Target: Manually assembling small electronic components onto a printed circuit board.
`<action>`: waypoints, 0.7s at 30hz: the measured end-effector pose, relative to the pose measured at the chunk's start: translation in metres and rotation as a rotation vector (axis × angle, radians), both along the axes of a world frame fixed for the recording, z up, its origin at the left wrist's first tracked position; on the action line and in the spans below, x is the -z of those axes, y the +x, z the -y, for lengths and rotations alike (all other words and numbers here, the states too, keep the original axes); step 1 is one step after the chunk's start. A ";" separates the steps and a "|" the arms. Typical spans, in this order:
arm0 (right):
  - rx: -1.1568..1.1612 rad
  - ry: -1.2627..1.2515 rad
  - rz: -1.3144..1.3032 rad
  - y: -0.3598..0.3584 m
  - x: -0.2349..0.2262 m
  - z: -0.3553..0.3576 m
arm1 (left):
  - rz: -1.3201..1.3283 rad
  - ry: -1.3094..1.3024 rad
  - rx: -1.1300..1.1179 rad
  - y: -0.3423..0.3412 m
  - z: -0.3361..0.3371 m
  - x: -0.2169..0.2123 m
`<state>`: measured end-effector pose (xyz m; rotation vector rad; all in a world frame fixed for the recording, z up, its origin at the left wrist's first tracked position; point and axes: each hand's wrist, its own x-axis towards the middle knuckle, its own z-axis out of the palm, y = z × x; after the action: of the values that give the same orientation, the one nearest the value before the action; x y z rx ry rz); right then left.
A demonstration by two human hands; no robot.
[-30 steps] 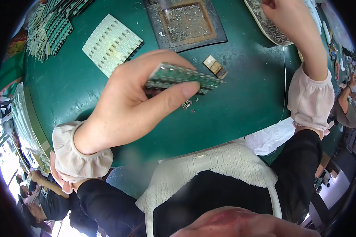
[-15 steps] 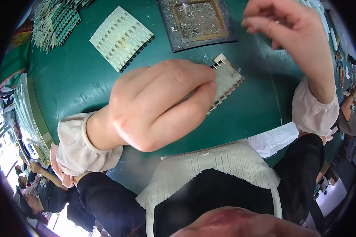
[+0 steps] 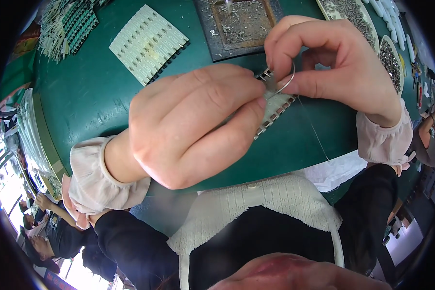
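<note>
My left hand (image 3: 193,125) fills the middle of the view and grips a small pale circuit board (image 3: 275,108) with rows of metal pins, held up close over the green table (image 3: 87,101). My right hand (image 3: 333,63) comes in from the right, its thumb and forefinger pinched on a thin loop of wire (image 3: 287,79) at the board's upper edge. The two hands touch at the board. Most of the board is hidden behind my left fingers.
A larger pale panel of boards (image 3: 147,41) lies at the upper left. A dark square tray with metal bits (image 3: 241,21) sits at the top centre. Trays of small parts (image 3: 353,17) line the upper right, and stacked boards (image 3: 65,26) the far left. Other people sit at the lower left.
My left hand has brought the board nearer and turned it. My right hand has come down from the upper right and now meets the board with the wire.
</note>
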<state>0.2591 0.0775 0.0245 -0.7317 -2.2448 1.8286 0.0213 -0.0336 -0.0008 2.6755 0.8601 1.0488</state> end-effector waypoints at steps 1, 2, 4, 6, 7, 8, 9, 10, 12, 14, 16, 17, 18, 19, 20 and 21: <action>-0.010 0.011 0.007 0.000 0.000 0.000 | 0.010 0.006 0.000 0.000 0.000 0.001; -0.008 0.011 0.007 0.000 0.001 0.001 | 0.019 0.012 0.000 0.001 -0.001 0.001; 0.046 -0.003 0.004 0.000 0.004 0.002 | 0.022 0.010 0.000 0.001 -0.001 0.002; 0.017 0.022 0.014 0.000 0.001 0.001 | 0.024 0.008 -0.002 0.001 -0.002 0.004; -0.014 0.048 0.024 0.000 0.000 0.000 | 0.047 0.036 0.018 0.001 -0.004 0.007; -0.015 0.047 0.024 0.000 -0.002 -0.001 | 0.070 0.063 0.037 0.001 -0.005 0.009; -0.025 0.052 0.028 0.001 -0.004 -0.002 | 0.070 0.063 0.036 0.002 -0.005 0.009; -0.036 0.056 0.033 0.001 -0.004 -0.003 | 0.088 0.038 0.044 0.002 -0.004 0.009; -0.035 0.062 -0.016 0.002 0.001 -0.003 | 0.107 0.013 0.053 0.002 -0.003 0.009; -0.032 0.067 -0.065 0.004 0.003 -0.003 | 0.104 0.001 0.076 0.002 -0.003 0.008; -0.001 0.043 -0.054 0.003 0.004 -0.004 | 0.106 0.005 0.067 0.002 -0.003 0.010; -0.002 0.041 -0.054 0.003 0.005 -0.005 | 0.106 0.011 0.059 0.002 -0.003 0.011; -0.016 0.056 -0.051 0.004 0.004 -0.006 | 0.107 0.011 0.060 0.001 -0.003 0.010; -0.031 0.071 -0.048 0.004 0.004 -0.006 | 0.103 0.011 0.070 0.001 -0.004 0.009; -0.030 0.072 -0.048 0.004 0.003 -0.007 | 0.100 0.010 0.080 0.001 -0.004 0.009; -0.051 0.107 -0.047 0.004 0.002 -0.008 | 0.100 0.008 0.080 0.001 -0.005 0.009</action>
<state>0.2628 0.0855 0.0228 -0.6116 -2.3303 1.7134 0.0221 -0.0286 -0.0099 2.6146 0.7256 1.1586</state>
